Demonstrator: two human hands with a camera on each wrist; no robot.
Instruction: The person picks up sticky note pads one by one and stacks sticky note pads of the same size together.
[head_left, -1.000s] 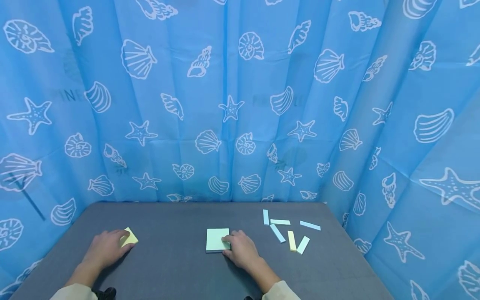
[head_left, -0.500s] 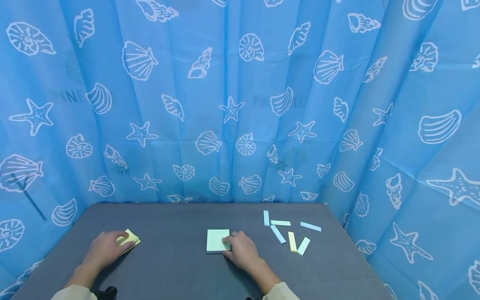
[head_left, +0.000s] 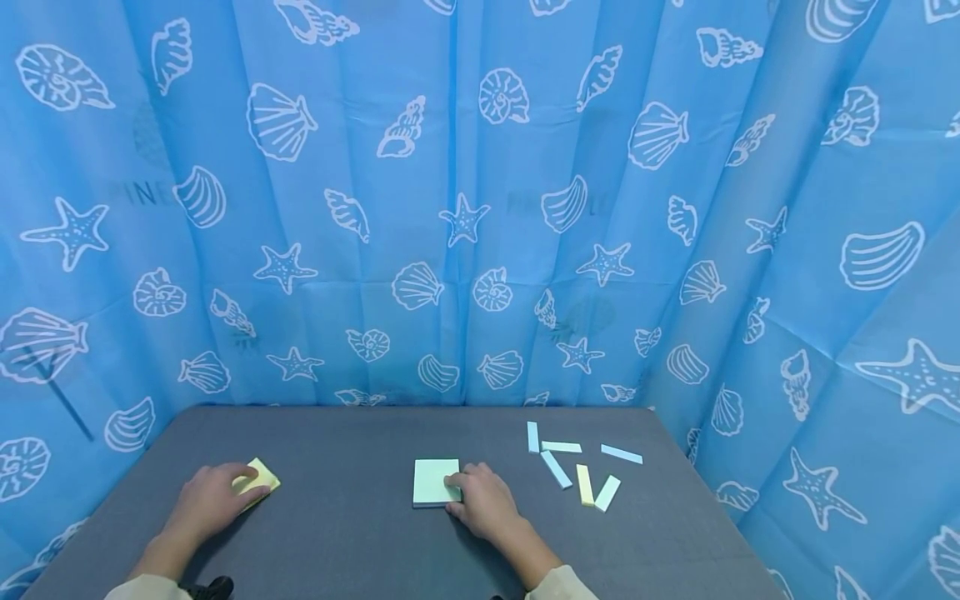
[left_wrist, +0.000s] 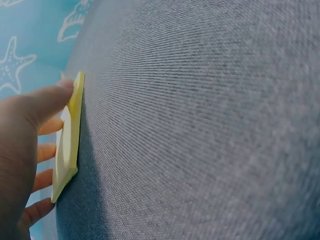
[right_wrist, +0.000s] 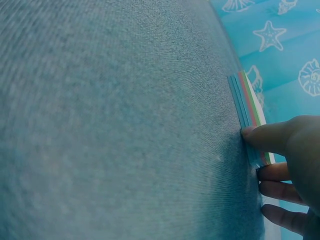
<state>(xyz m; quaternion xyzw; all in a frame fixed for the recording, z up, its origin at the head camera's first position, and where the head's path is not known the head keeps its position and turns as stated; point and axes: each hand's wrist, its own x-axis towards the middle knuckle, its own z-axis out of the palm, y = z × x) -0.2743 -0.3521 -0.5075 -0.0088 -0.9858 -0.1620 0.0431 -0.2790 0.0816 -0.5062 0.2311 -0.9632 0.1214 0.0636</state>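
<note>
The left hand (head_left: 208, 498) is lying on the left side of the grey tabletop (head_left: 352, 533), its fingers (left_wrist: 47, 125) curling over a yellow sticky note (head_left: 258, 477) and pressing it down. In the left wrist view the thumb is touching the note's near edge, and the note is bowing slightly under the fingers.

The right hand (head_left: 483, 498) is resting near the middle of the tabletop, its fingers (right_wrist: 265, 137) grasping the right edge of a sticky note pad (head_left: 435, 481). The pad is lying flat with a pale green sheet on top. In the right wrist view the thumb is pressing against the pad's side, where layers of blue, green and pink sheets are showing.

To the right of the pad, well apart from both hands, 5 narrow paper strips (head_left: 573, 465) are lying scattered on the tabletop: pale blue, pale green and yellow ones.

A blue curtain (head_left: 480, 208) printed with white shells and starfish is hanging around the tabletop at the back and on both sides. Light sleeve cuffs are showing at the bottom edge of the head view.
</note>
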